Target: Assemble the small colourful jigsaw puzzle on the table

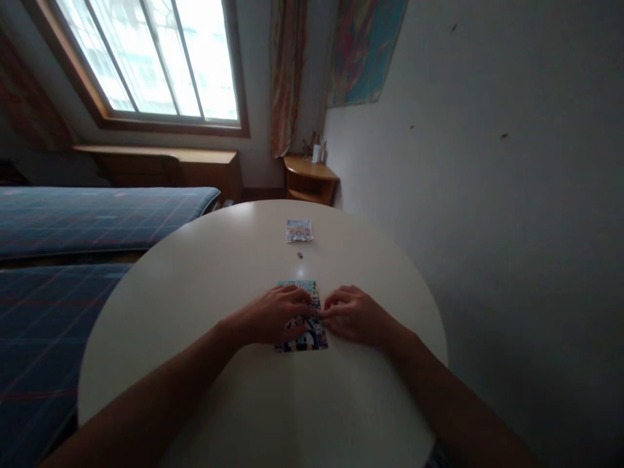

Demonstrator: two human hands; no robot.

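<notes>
A colourful printed sheet or booklet (305, 341) lies flat on the white round table (234, 390), in front of me. Across its left and middle part rests my left hand (283, 315), fingers stretched out and slightly spread, covering much of the print. My right hand (353, 316) is at the sheet's right edge, its thumb and fingers drawn together in a pinch. Whatever sits between those fingertips is too small to make out. Beyond the sheet is a tiny dark item (299, 255). Farther back lies a small printed packet (299, 230).
A white wall (487, 227) stands close on the right. To the left are mattresses with blue plaid covers (97, 218). Behind the table are a wooden corner shelf (312, 170) with small items on it, a long wooden desk (205, 156) and a bright window (156, 58).
</notes>
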